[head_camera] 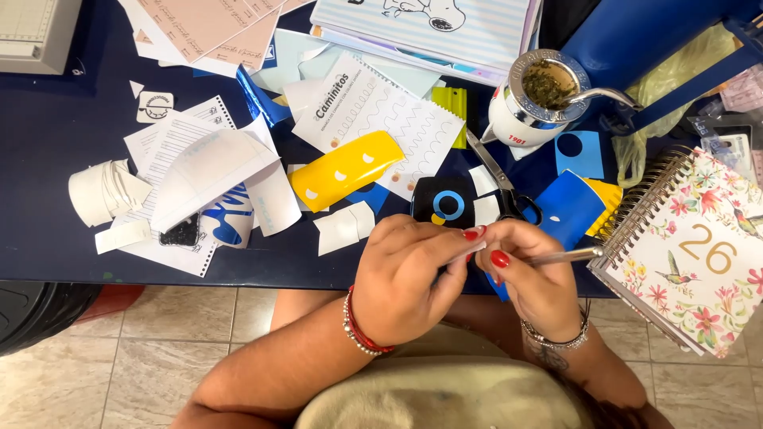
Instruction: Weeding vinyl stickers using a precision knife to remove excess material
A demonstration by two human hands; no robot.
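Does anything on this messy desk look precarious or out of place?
Yes: the floral spiral-bound notebook hangs past the dark blue table edge at right. Paper scraps, like the curled white strip, are strewn about. Nothing looks spilled.

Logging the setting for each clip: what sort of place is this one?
Probably a home craft desk. The dark blue table is strewn with cut paper scraps, scissors and a spiral floral notebook, above a tiled floor.
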